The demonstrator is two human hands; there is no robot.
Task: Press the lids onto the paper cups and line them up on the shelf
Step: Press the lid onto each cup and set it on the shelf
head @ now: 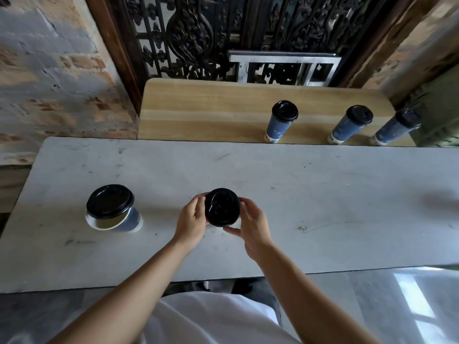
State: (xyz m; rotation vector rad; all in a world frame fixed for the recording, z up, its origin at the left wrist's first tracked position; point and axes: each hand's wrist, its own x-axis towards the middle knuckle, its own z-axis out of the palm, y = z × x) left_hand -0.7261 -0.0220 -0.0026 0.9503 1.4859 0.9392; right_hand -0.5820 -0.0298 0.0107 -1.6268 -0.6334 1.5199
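A black lid (pixel 222 207) sits on top of a cup at the middle of the grey table (pixel 323 194); the cup body is hidden beneath it. My left hand (pixel 192 219) grips the lid's left edge and my right hand (pixel 250 222) grips its right edge. To the left stands a blue paper cup (pixel 129 219) with a black lid (pixel 110 201) resting askew on its rim, so part of the opening shows. Three lidded blue cups (pixel 282 122) (pixel 351 124) (pixel 396 127) stand in a row on the wooden shelf (pixel 198 110) behind the table.
A brick wall is at the left. A dark carved wooden screen and a metal frame (pixel 283 68) rise behind the shelf. The shelf's left half carries nothing. The table's front edge runs just before my body.
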